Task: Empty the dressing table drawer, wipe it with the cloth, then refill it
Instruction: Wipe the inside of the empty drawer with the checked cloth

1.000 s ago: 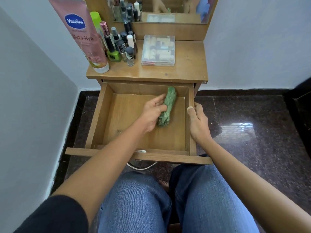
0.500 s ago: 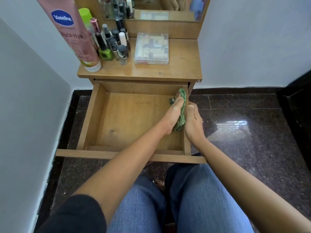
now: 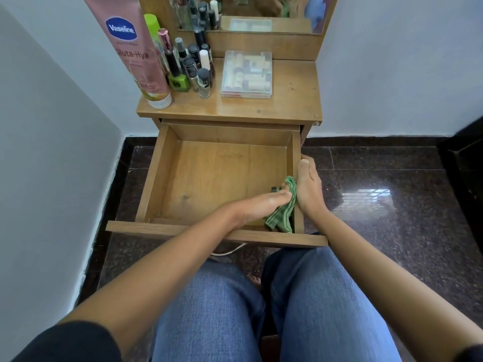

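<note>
Softness and lightness were judged of the crumpled green cloth (image 3: pixel 282 218), pressed against the right wall at four o'clock in the open wooden drawer (image 3: pixel 154 176) by the straight-fingered left hand (image 3: pixel 258 207), best gathered at its middle, while that wall's rim was clasped by the right hand (image 3: pixel 309 189).

L hand (image 3: pixel 258 207) flat on green cloth (image 3: pixel 281 220) agst drawer (image 3: pixel 154 176) R wall; R hand (image 3: pixel 309 189) round its rim.

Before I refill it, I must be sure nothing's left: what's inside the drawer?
The green cloth, pressed by the left hand into the near right corner of the drawer, and a small dark speck beside it. Elsewhere, bare wood. Anything under hand and cloth is hidden.
</note>
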### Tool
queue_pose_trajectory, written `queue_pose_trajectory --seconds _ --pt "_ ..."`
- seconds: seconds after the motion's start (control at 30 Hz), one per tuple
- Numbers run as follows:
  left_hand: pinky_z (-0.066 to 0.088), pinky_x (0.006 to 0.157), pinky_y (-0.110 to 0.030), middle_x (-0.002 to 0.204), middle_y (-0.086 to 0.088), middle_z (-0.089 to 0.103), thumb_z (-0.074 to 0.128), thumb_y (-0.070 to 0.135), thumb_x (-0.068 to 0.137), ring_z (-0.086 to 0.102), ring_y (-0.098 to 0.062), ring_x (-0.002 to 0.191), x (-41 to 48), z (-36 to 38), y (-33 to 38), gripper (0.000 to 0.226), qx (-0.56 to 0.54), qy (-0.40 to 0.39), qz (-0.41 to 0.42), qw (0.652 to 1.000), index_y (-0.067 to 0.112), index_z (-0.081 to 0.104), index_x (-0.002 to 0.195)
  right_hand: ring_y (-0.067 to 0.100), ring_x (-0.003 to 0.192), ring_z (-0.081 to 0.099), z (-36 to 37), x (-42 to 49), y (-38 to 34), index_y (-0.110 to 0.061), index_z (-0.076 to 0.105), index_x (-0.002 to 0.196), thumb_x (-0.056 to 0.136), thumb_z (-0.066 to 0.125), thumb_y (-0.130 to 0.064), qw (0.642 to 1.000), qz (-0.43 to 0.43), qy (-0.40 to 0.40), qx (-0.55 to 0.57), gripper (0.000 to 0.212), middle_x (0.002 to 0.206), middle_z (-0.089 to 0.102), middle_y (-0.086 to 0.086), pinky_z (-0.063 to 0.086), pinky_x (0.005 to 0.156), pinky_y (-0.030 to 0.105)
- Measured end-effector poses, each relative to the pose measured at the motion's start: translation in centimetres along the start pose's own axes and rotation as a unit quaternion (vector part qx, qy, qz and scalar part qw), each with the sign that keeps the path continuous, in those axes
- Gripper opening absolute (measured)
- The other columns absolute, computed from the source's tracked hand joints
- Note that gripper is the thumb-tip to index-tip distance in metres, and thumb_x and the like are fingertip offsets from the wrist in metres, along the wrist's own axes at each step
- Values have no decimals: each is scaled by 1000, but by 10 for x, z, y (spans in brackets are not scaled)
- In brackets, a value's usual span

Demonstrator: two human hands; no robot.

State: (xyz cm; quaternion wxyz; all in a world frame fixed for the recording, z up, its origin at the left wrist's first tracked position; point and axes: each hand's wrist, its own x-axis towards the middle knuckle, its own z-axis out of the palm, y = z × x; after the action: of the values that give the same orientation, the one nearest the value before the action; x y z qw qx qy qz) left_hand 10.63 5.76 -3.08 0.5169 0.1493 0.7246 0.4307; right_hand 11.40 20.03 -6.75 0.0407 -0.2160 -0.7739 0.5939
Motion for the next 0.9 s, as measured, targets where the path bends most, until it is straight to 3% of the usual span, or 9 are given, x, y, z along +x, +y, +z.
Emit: queue_pose_trajectory --seconds 0.1,0.23,0.3,0.43,0.53,0.67,0.77,0.83,0.9 --pt "13 108 -19 162 7 6 24 44 106 10 -11 148 -6 -5 -2 58 3 11 7 1000 20 7 156 16 91 58 -3 0 -8 -18 47 124 102 26 -33 998 -2 -10 -65 34 96 61 -3 40 68 26" --pt "18 112 -21 161 -3 18 28 31 107 23 -18 146 -8 -4 -3 51 -27 58 29 998 18 16 155 3 111 54 -15 0 -28 -16 35 143 97 40 -10 958 -203 -19 -201 48 147 43 3 44 93 25" --pt "24 117 -29 159 -12 24 33 22 106 31 -23 143 -10 -5 -1 50 -45 71 26 996 15 22 154 4 117 53 -22 7 -43 -17 37 144 91 42 0 915 -285 -107 -264 56 154 32 -2 40 100 23" --pt "33 111 -31 151 -8 43 42 11 101 43 -23 136 -19 -21 -6 46 67 112 26 991 8 39 148 21 113 60 -28 19 -72 -17 47 137 94 38 -4 708 -267 -394 -522 46 124 63 9 29 112 31" --pt "46 101 -33 142 -6 53 42 21 103 59 -17 116 -40 -42 -22 42 271 205 17 940 15 45 144 17 105 62 -25 17 -84 -19 53 131 96 35 -14 601 -268 -464 -592 40 102 69 6 11 121 40" --pt "57 74 -33 153 -12 37 42 35 103 72 -22 81 -77 -67 -43 42 376 346 -3 859 24 47 143 20 143 28 -21 12 -89 -23 44 141 95 39 -34 463 -240 -511 -683 48 147 42 11 -1 121 46" --pt "42 107 -38 153 -11 38 43 30 103 52 -26 129 -97 -78 -64 44 388 392 28 834 17 46 144 20 148 -8 -17 4 -93 -21 36 146 88 46 -28 340 -246 -519 -745 59 159 15 11 -7 119 49" --pt "24 115 -37 150 -11 42 43 26 103 27 -21 145 -107 -82 -74 44 372 411 34 832 11 46 143 18 148 -5 -14 2 -95 -22 35 146 89 45 -26 300 -264 -523 -753 57 158 18 10 -14 117 47" --pt "29 114 -44 150 -10 42 43 27 102 24 -19 147 -114 -85 -80 44 353 428 26 831 13 46 144 19 146 19 -13 2 -97 -25 41 142 95 42 -35 313 -271 -527 -742 48 149 39 12 -13 115 45"
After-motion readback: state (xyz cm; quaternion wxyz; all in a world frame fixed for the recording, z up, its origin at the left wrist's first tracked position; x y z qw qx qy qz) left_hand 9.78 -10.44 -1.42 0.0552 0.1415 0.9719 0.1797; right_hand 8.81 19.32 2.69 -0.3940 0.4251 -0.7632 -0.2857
